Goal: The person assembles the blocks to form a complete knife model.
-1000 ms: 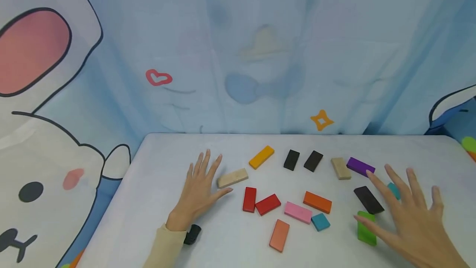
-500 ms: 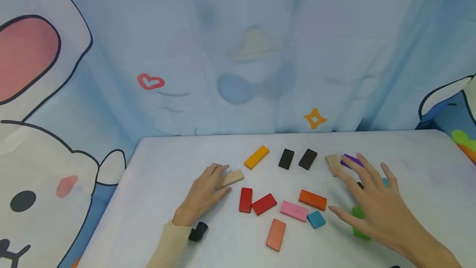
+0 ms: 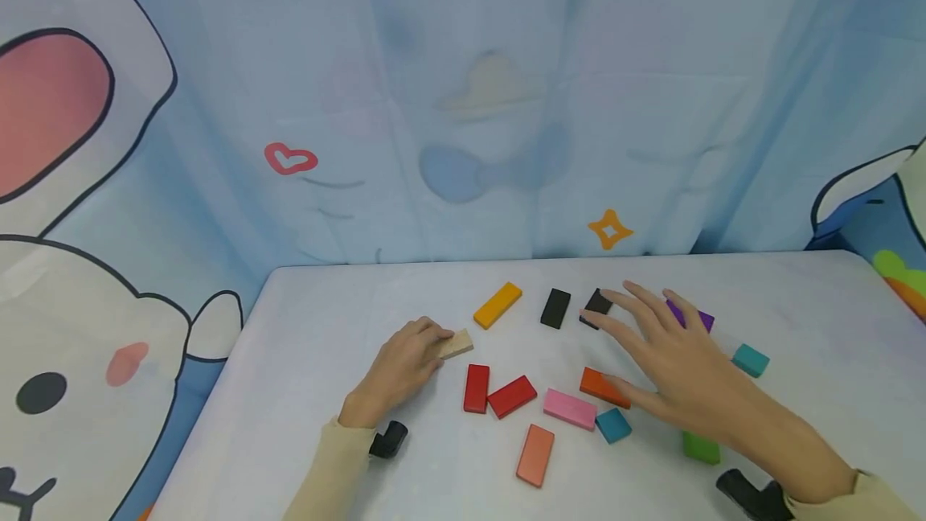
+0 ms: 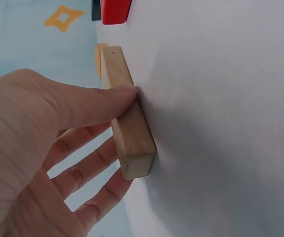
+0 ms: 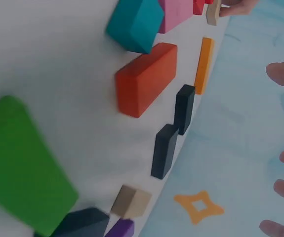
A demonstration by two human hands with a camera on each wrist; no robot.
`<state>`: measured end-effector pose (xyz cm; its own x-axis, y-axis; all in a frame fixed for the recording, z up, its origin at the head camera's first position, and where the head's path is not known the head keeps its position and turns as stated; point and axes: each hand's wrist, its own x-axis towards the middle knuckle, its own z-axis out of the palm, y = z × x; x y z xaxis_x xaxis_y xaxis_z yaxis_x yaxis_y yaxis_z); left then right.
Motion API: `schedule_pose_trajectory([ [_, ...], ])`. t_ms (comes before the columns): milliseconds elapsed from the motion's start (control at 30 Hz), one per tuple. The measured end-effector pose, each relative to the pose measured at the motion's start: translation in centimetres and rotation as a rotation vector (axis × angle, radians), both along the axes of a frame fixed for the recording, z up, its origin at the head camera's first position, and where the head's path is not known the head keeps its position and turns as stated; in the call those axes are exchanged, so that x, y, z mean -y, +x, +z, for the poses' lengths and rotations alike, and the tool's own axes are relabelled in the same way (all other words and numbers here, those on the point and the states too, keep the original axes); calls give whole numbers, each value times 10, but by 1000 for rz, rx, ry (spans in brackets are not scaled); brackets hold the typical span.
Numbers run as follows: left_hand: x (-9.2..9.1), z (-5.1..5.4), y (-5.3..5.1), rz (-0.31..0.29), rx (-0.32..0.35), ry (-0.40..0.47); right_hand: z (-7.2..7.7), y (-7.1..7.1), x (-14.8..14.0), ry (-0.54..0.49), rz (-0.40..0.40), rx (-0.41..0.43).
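My left hand (image 3: 396,368) pinches a plain wooden block (image 3: 457,344) lying on the table, its near end covered by the fingers. In the left wrist view the thumb presses on one side of that wooden block (image 4: 132,128), other fingers behind it. Over the right part of the table my right hand (image 3: 687,368) hovers with fingers spread, holding nothing. Below it are an orange block (image 3: 596,385), a black block (image 3: 596,305) and a purple block (image 3: 703,322), all partly hidden. A second wooden block (image 5: 131,201) shows in the right wrist view.
Across the white table (image 3: 405,473) lie two red blocks (image 3: 476,389), a yellow block (image 3: 497,305), another black block (image 3: 555,309), a pink block (image 3: 570,408), a salmon block (image 3: 535,455), teal blocks (image 3: 613,426) and a green block (image 3: 702,449). A blue curtain (image 3: 347,215) hangs behind.
The left hand has come from spread fingers beside the wooden block to pinching it. The right hand has moved left, still spread, uncovering the right teal block.
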<state>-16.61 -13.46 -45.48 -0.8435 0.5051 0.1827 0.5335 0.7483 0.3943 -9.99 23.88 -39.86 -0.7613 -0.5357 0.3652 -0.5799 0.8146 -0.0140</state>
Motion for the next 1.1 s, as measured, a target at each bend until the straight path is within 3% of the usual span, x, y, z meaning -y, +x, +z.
schedule_pose_trajectory([
  [167, 1, 4, -4, -40, 12, -24, 3, -18, 18, -13, 65, 8],
  [400, 1, 11, -11, -92, 67, -72, -1, -44, 37, 6, 64, 134],
  [667, -1, 14, -15, -110, 114, -97, -13, -68, 56, 5, 175, 160],
  [1100, -1, 12, -22, -133, 92, -126, -21, -106, 86, 72, 215, 202],
])
